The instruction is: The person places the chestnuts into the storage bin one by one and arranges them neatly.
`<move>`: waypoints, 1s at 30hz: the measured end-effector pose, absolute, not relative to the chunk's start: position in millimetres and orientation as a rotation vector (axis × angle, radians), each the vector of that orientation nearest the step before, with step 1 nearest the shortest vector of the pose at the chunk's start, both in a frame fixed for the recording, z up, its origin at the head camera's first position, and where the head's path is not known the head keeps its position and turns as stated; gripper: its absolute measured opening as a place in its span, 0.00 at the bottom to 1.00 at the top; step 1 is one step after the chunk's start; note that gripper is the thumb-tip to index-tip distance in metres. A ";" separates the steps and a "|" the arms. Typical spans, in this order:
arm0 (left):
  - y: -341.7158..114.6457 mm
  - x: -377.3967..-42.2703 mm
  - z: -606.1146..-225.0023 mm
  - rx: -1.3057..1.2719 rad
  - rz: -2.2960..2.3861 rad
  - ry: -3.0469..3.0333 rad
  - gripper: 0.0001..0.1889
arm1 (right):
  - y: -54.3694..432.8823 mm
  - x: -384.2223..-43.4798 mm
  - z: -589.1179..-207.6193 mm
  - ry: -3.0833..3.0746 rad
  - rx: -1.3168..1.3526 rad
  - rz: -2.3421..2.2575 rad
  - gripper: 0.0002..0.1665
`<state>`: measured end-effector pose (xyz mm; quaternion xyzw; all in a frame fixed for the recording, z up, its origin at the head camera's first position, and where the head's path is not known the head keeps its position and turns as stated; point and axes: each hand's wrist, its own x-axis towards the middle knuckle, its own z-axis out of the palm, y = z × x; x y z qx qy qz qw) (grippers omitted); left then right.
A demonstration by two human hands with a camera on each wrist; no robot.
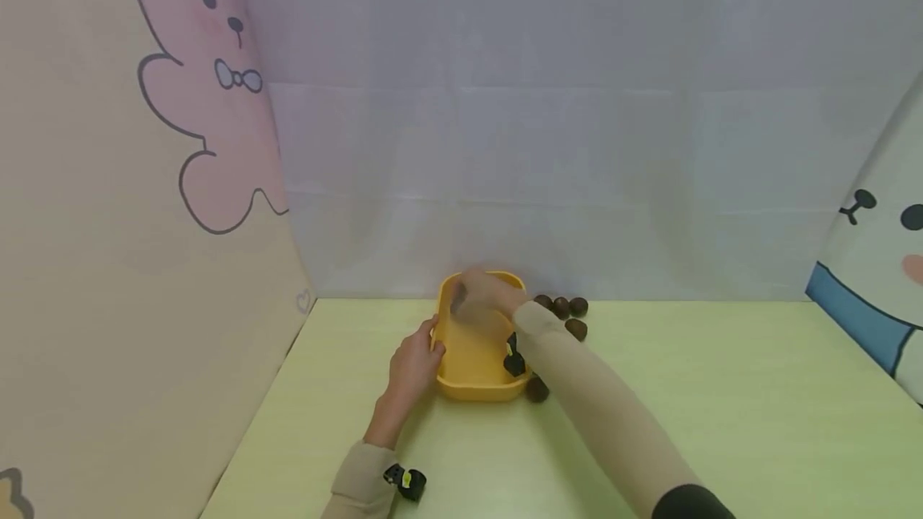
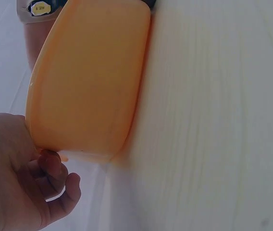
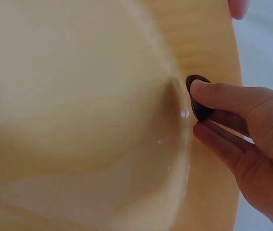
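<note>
Yellow plastic tray (image 1: 476, 393), one, rounded rectangle with raised walls: stood on the pale wood-grain table (image 1: 721, 391), near the foot of the white backdrop (image 1: 577, 142).

Left hand (image 1: 416, 359), one: gripped the tray's left rim, fingers curled at its edge.

Right hand (image 3: 266, 130), one: held a small thing, thumb and fingers narrowed in a pinch; blurred in the head view.

Dark brown chestnut-like piece (image 3: 203, 109), one: pinched in the right hand, inside the tray's walls toward the far left part, just beside the inner wall; contact with the wall could not be told.

Loose chestnut-like pieces (image 1: 578, 307), five visible: on the table to the tray's right; four gathered by the far end, the fifth (image 1: 537, 388) apart from them, just beside the near right corner.

State of progress, as judged: unfinished. One piece was within the tray's walls but not released; five lay outside it, untouched by either hand. No second piece could be made out within the walls, though the right hand and sleeve (image 1: 598, 391) hid part of the tray floor
</note>
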<state>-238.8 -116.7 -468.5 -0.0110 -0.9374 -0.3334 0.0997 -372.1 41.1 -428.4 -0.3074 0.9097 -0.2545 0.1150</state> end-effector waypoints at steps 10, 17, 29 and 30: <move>-113.4 -237.8 -467.0 -0.025 -0.972 -2.772 0.25 | 50.0 -374.8 -431.4 2.731 -0.785 -0.633 0.20; -115.9 -237.3 -465.0 -0.012 -0.987 -2.766 0.25 | 66.8 -375.0 -399.0 2.777 -0.992 -0.750 0.17; -117.0 -237.5 -467.0 -0.003 -0.986 -2.789 0.25 | 117.1 -359.5 -378.6 2.834 -1.005 -0.947 0.15; -116.5 -238.1 -467.0 0.000 -0.986 -2.793 0.25 | 122.0 -358.4 -377.3 2.842 -1.005 -0.962 0.15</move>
